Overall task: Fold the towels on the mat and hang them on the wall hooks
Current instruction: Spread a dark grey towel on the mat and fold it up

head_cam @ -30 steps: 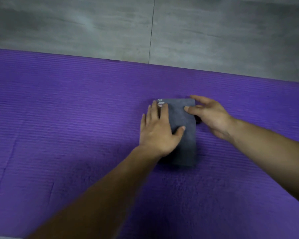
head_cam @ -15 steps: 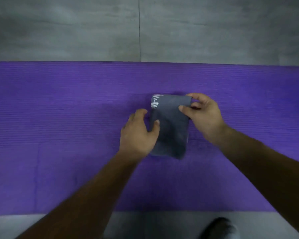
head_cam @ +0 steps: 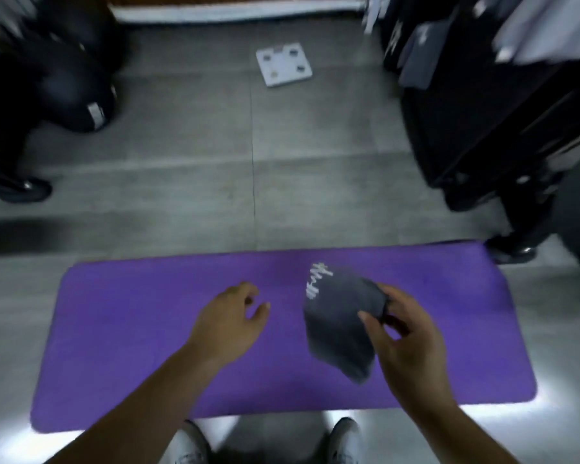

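Observation:
A folded dark grey towel (head_cam: 337, 324) with white lettering near its top hangs above the purple mat (head_cam: 148, 329). My right hand (head_cam: 402, 336) pinches its right edge between thumb and fingers and holds it off the mat. My left hand (head_cam: 230, 321) hovers to the left of the towel, apart from it, fingers loosely curled and holding nothing. No wall hooks can be made out in the blurred view.
Grey tiled floor surrounds the mat. A white bathroom scale (head_cam: 283, 63) lies on the floor far ahead. Dark round objects (head_cam: 71, 95) stand at the left, a dark rack with hanging cloth (head_cam: 482, 95) at the right. My white shoes (head_cam: 344, 440) show at the bottom edge.
The towel has come up off the mat in my right hand. My left hand has let go and moved left. The view has pulled back and up, showing the whole mat and room.

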